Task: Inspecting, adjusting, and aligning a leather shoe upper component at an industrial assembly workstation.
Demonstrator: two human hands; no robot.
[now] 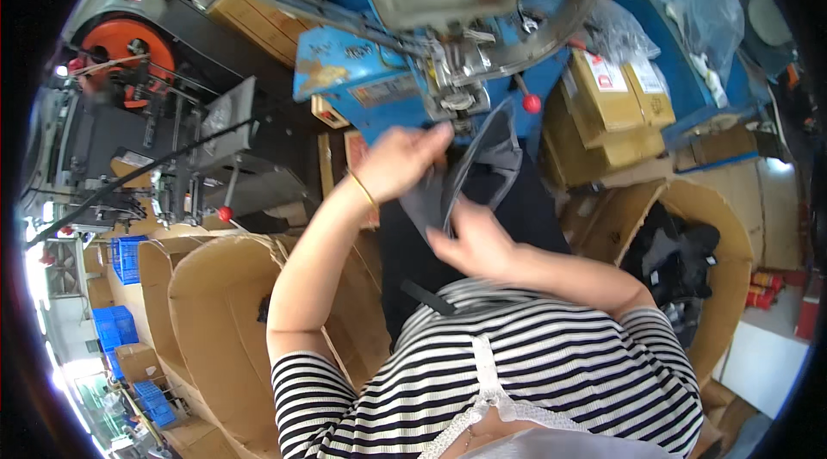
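A dark grey fabric piece (493, 156) with a pale edge hangs in loose folds in front of a blue machine (366, 71). My left hand (403, 162), with a thin gold bangle at its wrist, pinches the fabric's left side just below the machine's metal working head (457, 97). Lower down, my right hand (479, 239) has its thumb and fingers closed on the near edge of the same piece. Both hands are smeared a little by motion, and some fingertips are hidden by the cloth.
A lever with a red knob (531, 103) juts out right of the working head. Cardboard boxes (607, 127) stand at the right. An open carton of dark items (676, 257) is beside my right elbow, and another open carton (220, 304) is at my left.
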